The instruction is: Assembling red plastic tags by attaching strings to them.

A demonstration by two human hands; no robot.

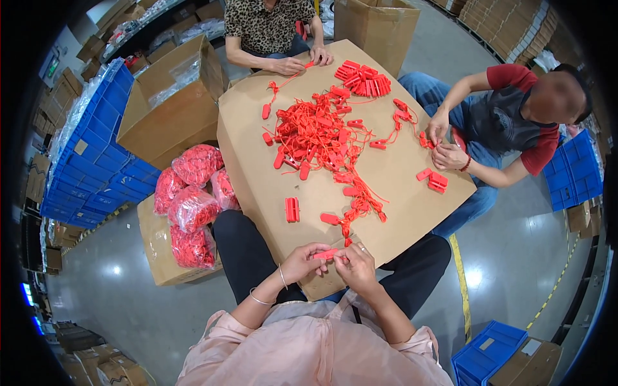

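A head-worn fisheye looks steeply down across the nearby tabletop [412, 215].

And here at the cardboard-topped table [251, 186], the left hand [301, 262] and right hand [358, 265] pinch a red plastic piece [326, 255] between them, a tangled red heap [309, 132] just beyond, two co-workers [499, 109] fingering red parts alongside!

I wear a thin, pale pink blouse [277, 357] with loose, ruffled sleeves [418, 352], and black trousers [239, 251]. Two slim, silvery bangles [282, 277] circle my left forearm [252, 312]; a small ring [362, 248] sits on my right hand [357, 267].
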